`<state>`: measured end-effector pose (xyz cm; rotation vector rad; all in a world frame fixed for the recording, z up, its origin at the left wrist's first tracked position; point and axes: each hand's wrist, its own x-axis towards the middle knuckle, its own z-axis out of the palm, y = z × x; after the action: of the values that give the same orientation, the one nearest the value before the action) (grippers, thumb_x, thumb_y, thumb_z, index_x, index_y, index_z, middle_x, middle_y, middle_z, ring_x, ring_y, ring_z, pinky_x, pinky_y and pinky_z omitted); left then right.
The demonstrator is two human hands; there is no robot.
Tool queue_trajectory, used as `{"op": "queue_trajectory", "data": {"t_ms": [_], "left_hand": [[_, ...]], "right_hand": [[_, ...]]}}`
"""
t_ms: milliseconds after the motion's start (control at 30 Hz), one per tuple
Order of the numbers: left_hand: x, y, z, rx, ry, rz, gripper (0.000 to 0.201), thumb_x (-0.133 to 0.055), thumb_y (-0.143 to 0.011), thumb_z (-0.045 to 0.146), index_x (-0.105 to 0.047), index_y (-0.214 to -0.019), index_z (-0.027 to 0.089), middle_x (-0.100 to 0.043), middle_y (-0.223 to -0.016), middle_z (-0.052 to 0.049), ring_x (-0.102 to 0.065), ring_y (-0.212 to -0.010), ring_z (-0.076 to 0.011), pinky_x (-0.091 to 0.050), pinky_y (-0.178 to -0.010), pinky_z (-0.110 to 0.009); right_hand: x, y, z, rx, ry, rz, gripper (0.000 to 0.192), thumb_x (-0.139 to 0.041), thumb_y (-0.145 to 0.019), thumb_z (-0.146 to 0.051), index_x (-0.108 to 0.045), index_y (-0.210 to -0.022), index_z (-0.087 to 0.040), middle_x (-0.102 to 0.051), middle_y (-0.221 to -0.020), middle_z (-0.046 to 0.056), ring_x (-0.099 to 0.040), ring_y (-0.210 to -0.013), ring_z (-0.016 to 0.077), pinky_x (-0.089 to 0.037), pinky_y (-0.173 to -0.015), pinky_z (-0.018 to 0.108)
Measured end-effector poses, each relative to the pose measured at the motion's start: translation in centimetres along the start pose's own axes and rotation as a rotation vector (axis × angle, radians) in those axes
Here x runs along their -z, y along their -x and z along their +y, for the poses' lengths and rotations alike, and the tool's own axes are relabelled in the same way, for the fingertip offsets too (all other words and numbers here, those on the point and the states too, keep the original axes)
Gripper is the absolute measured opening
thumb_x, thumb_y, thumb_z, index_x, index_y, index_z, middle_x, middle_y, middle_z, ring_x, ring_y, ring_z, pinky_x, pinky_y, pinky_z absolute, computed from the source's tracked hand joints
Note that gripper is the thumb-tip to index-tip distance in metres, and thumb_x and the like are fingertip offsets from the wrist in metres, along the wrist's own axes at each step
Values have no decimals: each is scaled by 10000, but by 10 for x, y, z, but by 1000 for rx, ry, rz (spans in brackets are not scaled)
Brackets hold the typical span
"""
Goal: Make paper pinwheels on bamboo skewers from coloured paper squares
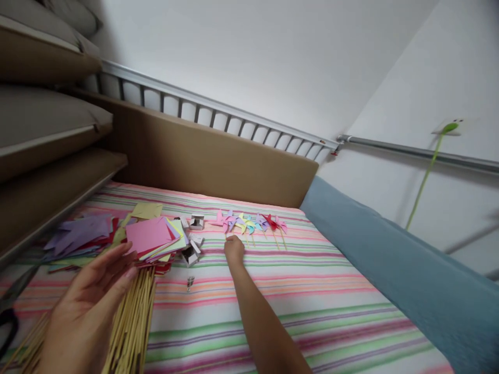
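My left hand (95,296) is open, its fingers and thumb apart. Its fingertips are at the near edge of a stack of coloured paper squares (150,234), pink on top; whether they touch it I cannot tell. Beneath that hand lies a bundle of thin wooden sticks (134,317). My right hand (234,250) is closed at the lower end of a pink paper pinwheel (221,219), pinching its stick, which is mostly hidden. This pinwheel is at the left end of a row of several finished pinwheels (257,223) on the striped sheet.
Cut purple paper pieces (83,231) lie on the left, with scissors (11,301) nearer me. Small white boxes (192,252) and tiny metal pieces (190,282) sit mid-sheet. A brown board (210,156) stands behind, cushions (47,119) are stacked left, and a blue padded edge (390,259) runs right.
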<state>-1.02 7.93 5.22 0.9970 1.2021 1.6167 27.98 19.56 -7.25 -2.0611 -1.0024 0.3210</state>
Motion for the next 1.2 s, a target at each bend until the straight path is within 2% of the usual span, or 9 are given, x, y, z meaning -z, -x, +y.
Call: {"op": "queue_trajectory", "data": {"t_ms": [133,233,333,500,600,700,800,933,1200], "left_hand": [[12,1,11,75,53,-25,447,-705,-670,367,-611,-1105,325,-626,-1186,-7,-584,-1064,-202,-470,-908,-260],[20,2,24,33,144,11,421,-708,-677,318,-616,-1086,289,-628,-1172,-19,-574,-1074,-194,-465,-902,-249],[29,2,36,-48,225,80,352,-695,-694,245,-634,-1039,265,-639,-1125,-12,-584,-1036,-160,-473,-861,-216],[42,-1,45,-182,313,162,279,-671,-694,147,-655,-963,221,-650,-1047,-16,-593,-969,-132,-443,-906,-247],[45,-4,45,-173,374,141,251,-659,-698,131,-655,-936,211,-658,-1007,-16,-599,-946,-138,-428,-931,-304],[46,-6,44,-142,400,138,224,-659,-700,133,-656,-911,209,-658,-996,-13,-598,-951,-145,-421,-938,-320],[49,-9,45,-124,408,145,216,-668,-693,144,-660,-898,213,-660,-989,-11,-605,-923,-140,-429,-926,-304],[54,-12,44,-120,419,152,220,-669,-695,156,-659,-908,212,-658,-985,-12,-613,-890,-132,-438,-919,-306],[56,-14,44,-80,424,169,226,-689,-670,163,-651,-892,188,-663,-957,-21,-614,-889,-139,-446,-898,-306]], "right_hand": [[3,2,-4,51,80,-3,173,-526,-871,-298,-610,-894,-149,-638,-903,38,-603,-793,134,-498,-746,326],[14,11,-8,138,89,-7,116,-544,-808,-214,-640,-768,-164,-653,-748,52,-610,-734,167,-476,-715,307],[25,32,-21,289,47,-28,165,-503,-780,-219,-661,-805,-176,-668,-782,63,-615,-751,195,-466,-708,311],[24,78,-71,602,-67,-175,174,-512,-806,-275,-670,-847,-218,-674,-891,32,-614,-858,167,-465,-796,272],[9,96,-108,823,-90,-251,164,-535,-813,-253,-681,-878,-216,-668,-966,49,-589,-968,173,-437,-891,293],[-11,102,-139,1029,5,-372,204,-555,-813,-236,-674,-968,-180,-632,-1107,93,-545,-1089,190,-392,-972,326],[-29,102,-156,1076,180,-529,335,-626,-764,-262,-638,-1084,-162,-550,-1265,116,-479,-1194,224,-353,-1016,349],[-42,100,-157,1062,248,-602,450,-675,-723,-287,-609,-1138,-126,-593,-1203,147,-521,-1148,254,-373,-989,361],[-43,99,-153,1031,173,-575,237,-543,-819,-199,-666,-1019,-165,-680,-1032,79,-612,-964,182,-435,-875,278]]}}
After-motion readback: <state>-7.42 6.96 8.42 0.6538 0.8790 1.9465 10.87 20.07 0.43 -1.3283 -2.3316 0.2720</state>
